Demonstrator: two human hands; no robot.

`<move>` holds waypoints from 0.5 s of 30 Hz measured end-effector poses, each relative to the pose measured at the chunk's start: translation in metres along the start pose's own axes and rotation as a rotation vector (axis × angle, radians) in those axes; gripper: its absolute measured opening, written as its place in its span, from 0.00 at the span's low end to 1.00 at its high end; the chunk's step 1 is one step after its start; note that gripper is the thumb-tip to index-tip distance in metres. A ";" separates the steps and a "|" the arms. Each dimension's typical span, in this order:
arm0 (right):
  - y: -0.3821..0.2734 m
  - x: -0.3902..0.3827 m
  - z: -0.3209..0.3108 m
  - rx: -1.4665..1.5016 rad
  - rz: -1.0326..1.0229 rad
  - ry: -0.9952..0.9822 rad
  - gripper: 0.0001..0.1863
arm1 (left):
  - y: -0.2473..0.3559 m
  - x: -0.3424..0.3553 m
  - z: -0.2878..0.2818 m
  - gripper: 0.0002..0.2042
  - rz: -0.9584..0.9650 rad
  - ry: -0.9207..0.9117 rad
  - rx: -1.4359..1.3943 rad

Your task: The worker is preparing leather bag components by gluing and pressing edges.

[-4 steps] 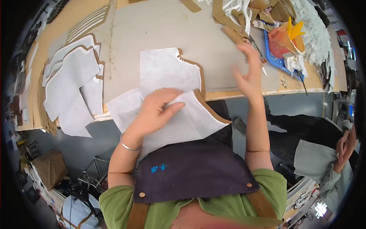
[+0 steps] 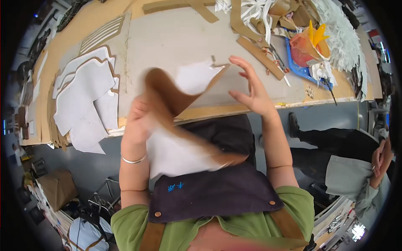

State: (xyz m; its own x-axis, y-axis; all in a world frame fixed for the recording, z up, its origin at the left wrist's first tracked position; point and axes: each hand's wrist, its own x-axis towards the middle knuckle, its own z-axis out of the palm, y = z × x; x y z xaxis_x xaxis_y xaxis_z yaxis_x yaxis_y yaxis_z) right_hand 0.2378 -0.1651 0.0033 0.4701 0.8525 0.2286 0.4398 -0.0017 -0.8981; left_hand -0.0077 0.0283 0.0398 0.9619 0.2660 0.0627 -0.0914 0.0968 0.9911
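A cut panel of leather-like material (image 2: 178, 152), white on one face and brown on the other, is lifted and curled in front of me, smeared by motion. Its brown face shows in the upper fold, and its lower part hangs past the table edge over my dark apron (image 2: 213, 194). My left hand (image 2: 139, 119) is closed on the panel's left side; the thumb is hard to make out. Close to the panel's upper right corner, my right hand (image 2: 255, 94) has its fingers spread and holds nothing. Whether a fingertip touches that corner I cannot tell.
Similar white panels with brown edges (image 2: 86, 96) overlap at the table's left. A brown strip (image 2: 261, 57), scissors (image 2: 277, 56), a blue tray (image 2: 299, 69) and a red cup (image 2: 307, 49) lie right, near white scraps (image 2: 339, 37). Another person's hands (image 2: 381, 157) show far right.
The panel was lying white side up across the table edge; now it is raised and curled, showing brown. My left hand has moved left with it, and my right hand has shifted left.
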 end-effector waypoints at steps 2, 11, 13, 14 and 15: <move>-0.011 0.003 0.007 0.333 0.001 0.003 0.40 | 0.018 -0.050 0.016 0.18 0.021 0.020 -0.027; -0.070 0.035 0.000 0.489 0.064 0.073 0.23 | 0.001 0.003 0.004 0.20 0.124 0.101 -0.193; -0.066 0.042 -0.013 0.265 0.030 -0.033 0.23 | -0.006 0.001 0.006 0.20 0.133 0.124 -0.248; -0.066 0.044 -0.016 0.264 0.027 -0.034 0.23 | -0.009 0.003 0.006 0.21 0.138 0.136 -0.277; -0.066 0.046 -0.018 0.258 0.026 -0.040 0.22 | -0.013 0.004 0.007 0.21 0.143 0.149 -0.307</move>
State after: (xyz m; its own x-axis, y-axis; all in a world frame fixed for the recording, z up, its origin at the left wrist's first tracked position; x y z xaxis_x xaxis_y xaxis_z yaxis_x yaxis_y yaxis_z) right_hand 0.2443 -0.1352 0.0803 0.4458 0.8740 0.1932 0.2158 0.1046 -0.9708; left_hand -0.0013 0.0212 0.0280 0.8878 0.4323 0.1579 -0.3171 0.3260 0.8906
